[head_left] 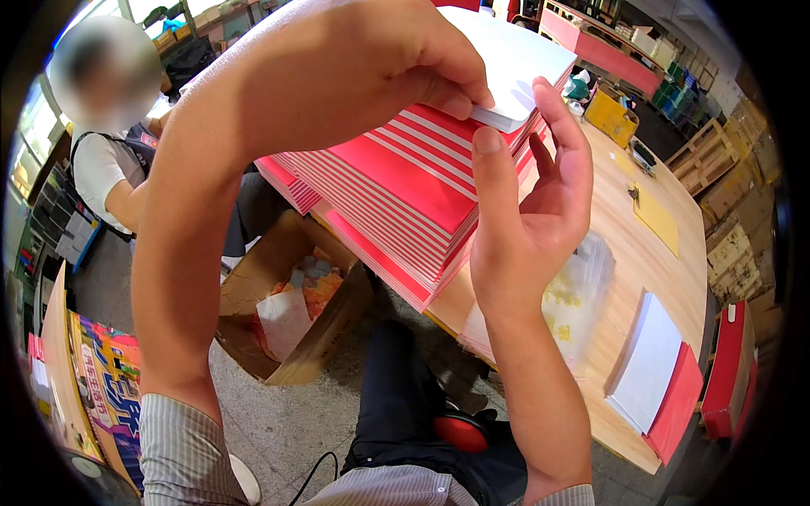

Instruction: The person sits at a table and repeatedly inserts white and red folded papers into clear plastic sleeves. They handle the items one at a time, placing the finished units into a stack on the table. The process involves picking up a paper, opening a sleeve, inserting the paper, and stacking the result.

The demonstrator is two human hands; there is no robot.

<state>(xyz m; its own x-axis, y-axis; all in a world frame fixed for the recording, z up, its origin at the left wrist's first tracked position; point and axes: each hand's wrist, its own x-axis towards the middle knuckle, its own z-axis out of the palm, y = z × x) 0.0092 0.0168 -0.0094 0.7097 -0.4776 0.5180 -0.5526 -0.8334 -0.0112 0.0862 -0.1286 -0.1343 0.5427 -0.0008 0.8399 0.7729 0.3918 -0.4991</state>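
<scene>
Paper stack [519, 55], white, pts its corner to near side, long axis unclear; L hand [413, 59] pinches edge, R hand [527, 228] w/ released grip.

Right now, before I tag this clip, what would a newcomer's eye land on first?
First, the tall red-and-white striped stack at upper centre, with the left hand at its white top and the right hand open by its near corner. Then the open cardboard box, lower left of the stack, holding orange and white scraps.
</scene>
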